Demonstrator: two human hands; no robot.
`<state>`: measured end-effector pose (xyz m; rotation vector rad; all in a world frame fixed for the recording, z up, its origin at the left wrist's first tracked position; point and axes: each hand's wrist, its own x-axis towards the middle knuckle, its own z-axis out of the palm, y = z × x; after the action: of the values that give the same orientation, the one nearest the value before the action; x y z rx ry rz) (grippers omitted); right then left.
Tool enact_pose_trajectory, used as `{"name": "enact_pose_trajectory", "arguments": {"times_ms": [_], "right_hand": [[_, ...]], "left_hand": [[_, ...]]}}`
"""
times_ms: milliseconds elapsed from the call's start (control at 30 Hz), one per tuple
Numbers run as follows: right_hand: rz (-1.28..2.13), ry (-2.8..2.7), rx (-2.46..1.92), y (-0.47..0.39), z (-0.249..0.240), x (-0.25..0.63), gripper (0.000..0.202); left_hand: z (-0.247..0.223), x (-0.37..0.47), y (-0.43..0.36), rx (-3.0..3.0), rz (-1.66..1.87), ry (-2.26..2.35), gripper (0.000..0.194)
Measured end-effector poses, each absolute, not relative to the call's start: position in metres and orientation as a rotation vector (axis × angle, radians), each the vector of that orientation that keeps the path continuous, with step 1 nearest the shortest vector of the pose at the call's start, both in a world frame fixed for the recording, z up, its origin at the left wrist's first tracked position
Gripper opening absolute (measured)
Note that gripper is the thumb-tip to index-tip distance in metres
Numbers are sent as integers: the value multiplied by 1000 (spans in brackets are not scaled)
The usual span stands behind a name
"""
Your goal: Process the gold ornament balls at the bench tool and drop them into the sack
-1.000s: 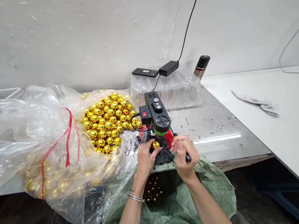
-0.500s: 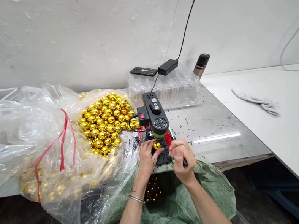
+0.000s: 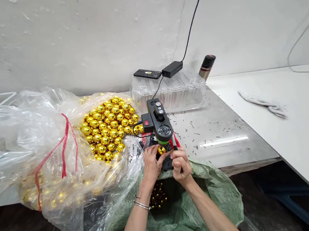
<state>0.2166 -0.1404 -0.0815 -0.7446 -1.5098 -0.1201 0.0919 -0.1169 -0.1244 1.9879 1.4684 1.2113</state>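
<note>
A small black drill press (image 3: 160, 120) with a red switch stands at the table's front edge. Under its head, my left hand (image 3: 151, 163) pinches a shiny gold ball (image 3: 161, 150) between thumb and fingers. My right hand (image 3: 181, 165) is closed around the black lever handle (image 3: 175, 147) on the press's right side. Black shavings lie about the base, and a red patch shows beside it. What touches the top of the ball is hidden by the press head.
A clear plastic bag (image 3: 67, 146) with many gold balls (image 3: 105, 128) lies left. Below, an open green sack (image 3: 219, 195) holds more balls. Behind stands a clear plastic box (image 3: 169, 97) with a black power adapter (image 3: 172, 69) on top. A bottle (image 3: 207, 67) and a glove (image 3: 261, 103) are right.
My right hand has swung the lever to the left, closer to my left hand. The press head sits slightly lower. My left hand still holds the ball in about the same place.
</note>
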Motion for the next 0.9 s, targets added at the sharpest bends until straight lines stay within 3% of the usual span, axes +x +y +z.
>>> {"name": "enact_pose_trajectory", "arguments": {"times_ms": [367,533,700,800,900], "right_hand": [[131,-1323,-929,-149,-3,210,31],[159,-1297,-927,-153,-11,209,32],[169,-1269,-925,-154,-21,207,32],[163,-1269,-919,-153,-20,206,32],[153,-1262,-922,-153,-21,206,32]], "left_hand": [[-116,86,-145,1942,1303,1471,33],[-112,75,-190,2045,1238,1421,46],[-84,49,-151,2000,1388,1806,35],[-78,25,-110,1908,1138,2248,35],[-83,7,-88,1957,764,2365,36]]}}
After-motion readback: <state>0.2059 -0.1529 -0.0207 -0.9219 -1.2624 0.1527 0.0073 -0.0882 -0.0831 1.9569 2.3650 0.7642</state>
